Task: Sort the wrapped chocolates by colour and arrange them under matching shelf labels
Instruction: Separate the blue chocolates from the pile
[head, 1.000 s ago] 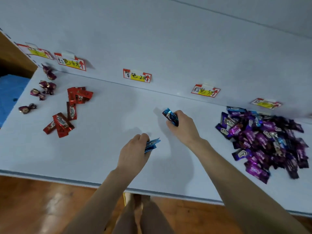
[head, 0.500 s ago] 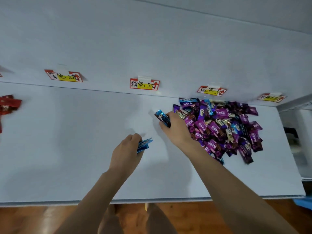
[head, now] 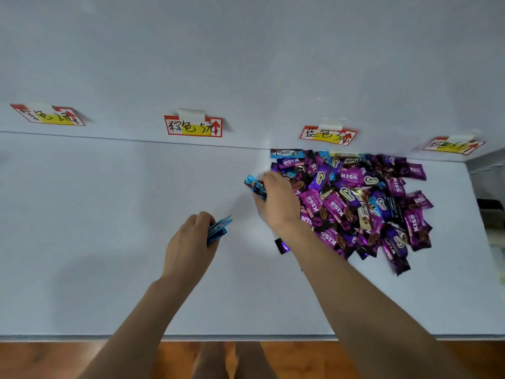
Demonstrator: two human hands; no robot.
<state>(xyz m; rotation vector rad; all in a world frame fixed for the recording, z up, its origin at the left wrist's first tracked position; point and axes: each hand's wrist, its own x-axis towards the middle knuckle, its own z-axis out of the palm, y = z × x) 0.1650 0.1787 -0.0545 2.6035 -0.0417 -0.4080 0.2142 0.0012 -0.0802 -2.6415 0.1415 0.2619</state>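
A big heap of wrapped chocolates (head: 363, 203), mostly purple with some blue and brown, lies on the pale blue shelf (head: 109, 209) under the third label (head: 328, 135). My right hand (head: 278, 201) sits at the heap's left edge and grips blue-wrapped chocolates (head: 255, 186) that stick out past its thumb. My left hand (head: 191, 242) hovers over the bare shelf to the left and grips a small stack of blue-wrapped chocolates (head: 218, 229). One purple chocolate (head: 282, 246) lies beside my right wrist.
Several red-and-yellow labels hang along the back wall: the far-left label (head: 47, 114), the second label (head: 193, 126) and the far-right label (head: 453, 145). The shelf's front edge (head: 246, 337) borders a wooden floor. A white side unit (head: 492, 212) stands at the right.
The view has swung right: the red and dark chocolates on the left are out of sight. My right hand with its blue chocolates has reached the heap's left edge. My left hand keeps its stack.
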